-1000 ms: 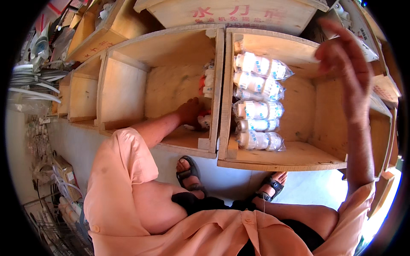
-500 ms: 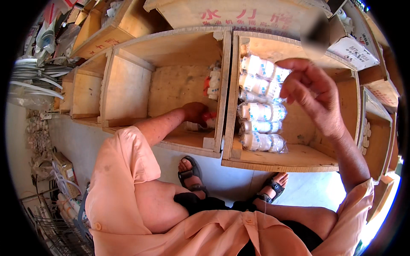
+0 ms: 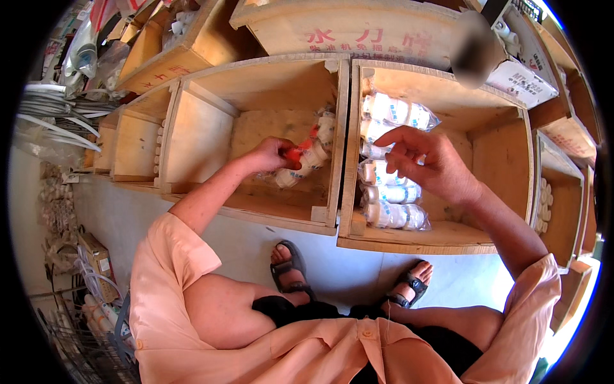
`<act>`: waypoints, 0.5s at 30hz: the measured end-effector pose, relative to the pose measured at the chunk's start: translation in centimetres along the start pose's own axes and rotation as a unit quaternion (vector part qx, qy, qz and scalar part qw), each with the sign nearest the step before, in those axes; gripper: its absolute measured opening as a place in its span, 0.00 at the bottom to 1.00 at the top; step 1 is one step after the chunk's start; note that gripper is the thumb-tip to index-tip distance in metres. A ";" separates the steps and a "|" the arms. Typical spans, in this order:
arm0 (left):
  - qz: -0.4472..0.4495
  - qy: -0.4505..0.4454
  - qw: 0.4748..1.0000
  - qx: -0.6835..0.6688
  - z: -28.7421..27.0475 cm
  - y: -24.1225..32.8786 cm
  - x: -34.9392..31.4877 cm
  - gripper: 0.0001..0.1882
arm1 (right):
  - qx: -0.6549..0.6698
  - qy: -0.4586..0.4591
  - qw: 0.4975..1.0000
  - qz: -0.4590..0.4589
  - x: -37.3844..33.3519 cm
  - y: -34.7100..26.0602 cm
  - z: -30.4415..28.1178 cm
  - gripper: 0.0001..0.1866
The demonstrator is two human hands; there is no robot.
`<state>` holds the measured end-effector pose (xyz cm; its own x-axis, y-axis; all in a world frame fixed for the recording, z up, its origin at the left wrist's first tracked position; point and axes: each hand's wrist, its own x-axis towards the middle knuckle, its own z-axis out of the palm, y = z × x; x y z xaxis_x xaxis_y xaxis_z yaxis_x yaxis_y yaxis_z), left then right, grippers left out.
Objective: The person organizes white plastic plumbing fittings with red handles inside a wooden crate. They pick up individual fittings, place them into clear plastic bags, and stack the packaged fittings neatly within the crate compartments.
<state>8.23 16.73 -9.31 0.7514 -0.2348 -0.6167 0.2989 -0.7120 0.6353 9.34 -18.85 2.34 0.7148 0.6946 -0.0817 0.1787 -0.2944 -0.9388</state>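
My left hand (image 3: pixel 274 155) is closed on the red end of a clear bag of white pipe fittings (image 3: pixel 300 168). The bag hangs at a slant inside the left wooden box (image 3: pixel 192 137), close to its right wall. My right hand (image 3: pixel 435 163) has bent fingers held apart, with nothing seen between them. It hovers over the right wooden box (image 3: pixel 499 144), beside a column of bagged white fittings (image 3: pixel 395 216) with blue print. These packs lie crosswise along that box's left wall, and my right hand hides part of the middle ones.
More wooden boxes (image 3: pixel 142 150) stand to the left, and another box (image 3: pixel 559 205) with white fittings is at the right. Behind are a large wooden crate (image 3: pixel 358 29) and a white carton (image 3: pixel 524 82). White pipes (image 3: pixel 57 131) lie at far left. My sandalled feet rest below the boxes.
My left hand has lifted the bag of fittings from the box's near right corner, upward and a little left. My right hand has moved down and left, nearer the packs.
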 end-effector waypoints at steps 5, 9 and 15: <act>0.013 0.026 0.987 -0.161 -1.3 0.7 -1.5 0.22 | -0.069 0.003 0.998 -0.007 1.0 -0.6 0.5 0.15; 0.044 0.048 0.981 -0.182 -2.2 1.8 -2.7 0.20 | 0.021 0.191 0.972 -0.133 3.0 -5.5 -2.6 0.13; 0.100 0.036 0.957 -0.270 -3.0 4.4 -4.6 0.23 | 0.079 0.217 0.956 -0.181 3.6 -6.8 -3.6 0.14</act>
<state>7.85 16.64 -2.26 0.8579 -0.2703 -0.4370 0.3910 -0.2083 0.8965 13.11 -16.67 9.65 0.8446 0.3845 0.3726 0.3876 0.0412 -0.9209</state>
